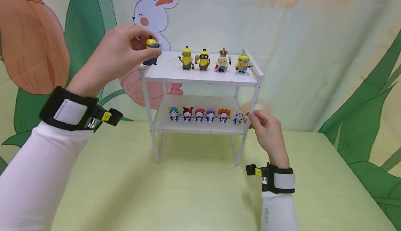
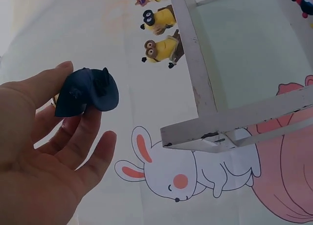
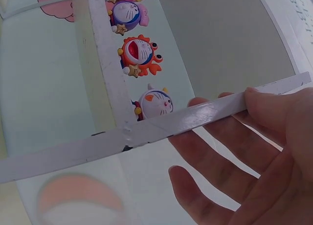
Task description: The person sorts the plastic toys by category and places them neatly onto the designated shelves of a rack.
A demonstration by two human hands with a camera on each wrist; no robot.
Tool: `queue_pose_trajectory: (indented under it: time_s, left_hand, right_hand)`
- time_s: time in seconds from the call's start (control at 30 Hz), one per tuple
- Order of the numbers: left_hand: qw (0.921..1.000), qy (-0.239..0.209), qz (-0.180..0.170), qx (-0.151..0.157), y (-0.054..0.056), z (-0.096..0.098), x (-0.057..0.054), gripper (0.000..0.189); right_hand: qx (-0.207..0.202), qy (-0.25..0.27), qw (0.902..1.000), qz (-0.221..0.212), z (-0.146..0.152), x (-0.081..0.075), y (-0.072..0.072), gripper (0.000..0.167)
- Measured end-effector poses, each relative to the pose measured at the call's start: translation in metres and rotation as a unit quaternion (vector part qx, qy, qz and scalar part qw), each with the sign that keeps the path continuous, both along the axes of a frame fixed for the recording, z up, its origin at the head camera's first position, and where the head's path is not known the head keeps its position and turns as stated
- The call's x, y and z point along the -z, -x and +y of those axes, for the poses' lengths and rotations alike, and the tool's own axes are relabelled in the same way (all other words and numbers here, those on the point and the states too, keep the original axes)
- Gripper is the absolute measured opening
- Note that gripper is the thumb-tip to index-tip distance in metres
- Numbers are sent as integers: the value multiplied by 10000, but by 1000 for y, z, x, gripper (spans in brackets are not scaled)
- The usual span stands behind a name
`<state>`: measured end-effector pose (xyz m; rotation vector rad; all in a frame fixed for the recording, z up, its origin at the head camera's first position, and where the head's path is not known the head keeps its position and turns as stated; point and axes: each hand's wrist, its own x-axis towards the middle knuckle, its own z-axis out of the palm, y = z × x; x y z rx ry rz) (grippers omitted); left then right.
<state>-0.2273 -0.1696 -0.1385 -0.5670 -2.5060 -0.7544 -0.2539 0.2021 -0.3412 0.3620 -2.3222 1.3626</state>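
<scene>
My left hand (image 1: 120, 52) pinches a Minion figure (image 1: 151, 45) in a dark blue garment at the left end of a white two-tier shelf's (image 1: 200, 78) top tier. In the left wrist view, the figure's dark blue base (image 2: 88, 92) faces the camera between thumb and fingers. On that tier stand a Minion with a crown (image 1: 222, 61) and several others, one of them holding a brown thing (image 1: 242, 63) at the right end. My right hand (image 1: 266, 130) grips the shelf's right front post (image 3: 195, 116), thumb on one side, fingers on the other.
Several Doraemon figures in coloured hats line the lower tier, among them one in an orange crab hat (image 1: 223, 115) and one in a white hat (image 1: 238, 117). The shelf stands on a pale yellow-green table (image 1: 194, 189). Behind it hangs a printed cloth with a rabbit (image 1: 151, 15).
</scene>
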Motion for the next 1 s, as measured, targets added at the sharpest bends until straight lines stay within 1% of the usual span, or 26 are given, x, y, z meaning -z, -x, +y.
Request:
queue_pose_trajectory:
  time_s: [0.17, 0.27, 0.43, 0.6, 0.7, 0.87, 1.0]
  left_hand:
    - [9999, 28, -133, -37, 16, 2, -3, 40]
    - [9998, -13, -196, 9, 25, 5, -5, 42]
    - [9990, -83, -418, 120, 37, 7, -5, 43]
    - [9980, -155, -574, 230, 46, 8, -2, 44]
    - [9977, -167, -601, 277, 50, 9, 0, 44]
    - [9972, -147, -688, 263, 55, 12, 5, 44]
    - [9966, -39, -791, 240, 59, 13, 9, 43]
  right_hand:
    - [-12, -57, 10000, 12, -1, -1, 0, 31]
    - [6, -94, 10000, 30, 0, -1, 1, 33]
    - [-7, -59, 10000, -4, 1, -2, 1, 34]
    - [-6, -66, 10000, -16, 1, -2, 0, 33]
    - [-27, -38, 10000, -8, 1, -2, 0, 33]
    - [-60, 5, 10000, -37, 0, -1, 0, 34]
    - [-56, 9, 10000, -18, 1, 0, 0, 36]
